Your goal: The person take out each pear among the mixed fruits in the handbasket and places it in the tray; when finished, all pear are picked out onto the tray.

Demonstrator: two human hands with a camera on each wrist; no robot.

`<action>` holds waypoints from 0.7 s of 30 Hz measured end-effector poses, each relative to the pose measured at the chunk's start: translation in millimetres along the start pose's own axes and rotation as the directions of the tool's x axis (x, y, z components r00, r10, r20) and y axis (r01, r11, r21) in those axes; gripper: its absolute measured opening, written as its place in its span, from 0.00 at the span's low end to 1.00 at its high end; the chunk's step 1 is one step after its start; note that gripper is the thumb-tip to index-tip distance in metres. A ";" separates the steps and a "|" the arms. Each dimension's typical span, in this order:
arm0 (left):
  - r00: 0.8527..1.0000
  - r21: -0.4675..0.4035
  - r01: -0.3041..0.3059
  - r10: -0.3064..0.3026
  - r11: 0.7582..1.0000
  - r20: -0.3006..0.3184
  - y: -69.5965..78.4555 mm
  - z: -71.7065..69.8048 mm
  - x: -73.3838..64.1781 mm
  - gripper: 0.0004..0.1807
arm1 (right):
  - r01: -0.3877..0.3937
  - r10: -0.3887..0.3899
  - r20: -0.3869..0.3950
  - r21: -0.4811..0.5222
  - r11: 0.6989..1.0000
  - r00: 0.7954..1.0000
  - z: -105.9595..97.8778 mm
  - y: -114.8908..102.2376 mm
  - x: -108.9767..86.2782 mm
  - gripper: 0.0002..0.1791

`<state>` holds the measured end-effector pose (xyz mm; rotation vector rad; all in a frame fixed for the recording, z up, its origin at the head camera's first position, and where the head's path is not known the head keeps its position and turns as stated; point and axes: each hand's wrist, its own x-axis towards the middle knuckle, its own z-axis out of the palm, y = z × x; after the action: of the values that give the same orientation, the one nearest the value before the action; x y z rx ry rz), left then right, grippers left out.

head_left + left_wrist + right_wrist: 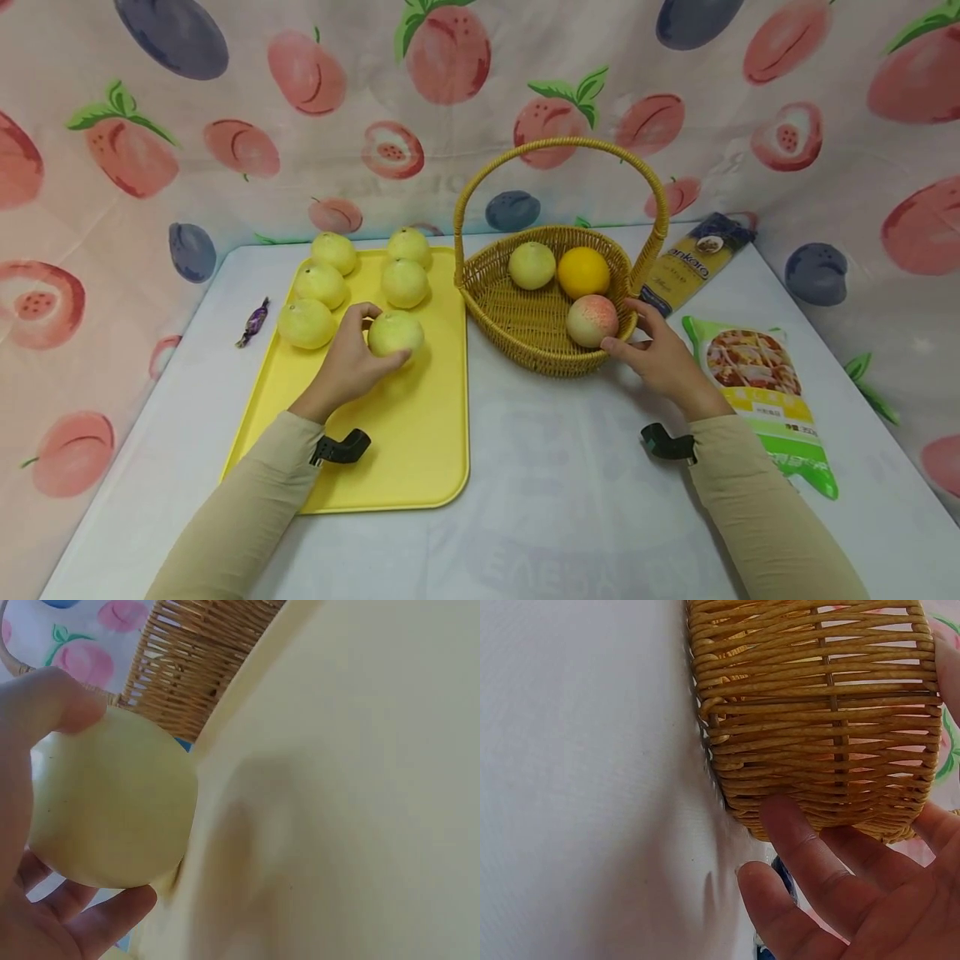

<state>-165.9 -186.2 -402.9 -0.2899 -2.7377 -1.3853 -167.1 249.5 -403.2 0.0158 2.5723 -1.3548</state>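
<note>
My left hand (351,363) grips a round, pale yellow-green fruit (396,333) over the yellow tray (390,450). In the left wrist view the thumb lies on one side of this fruit (116,799) and the fingers on the other. With the thumb at the rim, my right hand (663,364) holds the right side of a wicker basket (517,342). Its fingers (810,870) lie along the basket's outer wall in the right wrist view. Inside sit another pale yellow-green fruit (532,265), an orange (583,272) and a peach (592,322).
Several pale yellow-green fruits (321,285) stand in two rows on the tray's far half. A purple-wrapped candy (255,322) lies left of the tray. Behind the basket's right side is a gold-and-dark packet (693,262). A green-and-yellow food bag (765,400) lies beyond the right forearm.
</note>
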 end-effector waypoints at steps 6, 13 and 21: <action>0.999 -0.009 0.032 -0.032 0.999 -0.018 -8.4 4.7 9.7 0.37 | 0.000 0.000 -0.002 -0.011 1.000 1.000 -0.1 -1.6 -1.1 0.55; 0.999 -0.042 0.037 -0.038 0.998 -0.027 -16.1 11.7 20.7 0.37 | -0.009 0.009 0.006 -0.005 1.000 1.000 0.1 -1.7 -1.2 0.55; 1.000 0.025 0.009 -0.009 1.000 -0.026 -17.2 14.5 26.7 0.39 | 0.002 -0.002 0.008 -0.007 1.000 1.000 -0.8 -1.5 -0.5 0.55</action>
<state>-195.0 -180.8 -421.5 -0.2565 -2.7361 -1.3465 -167.0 249.3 -401.5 0.0068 2.5708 -1.3431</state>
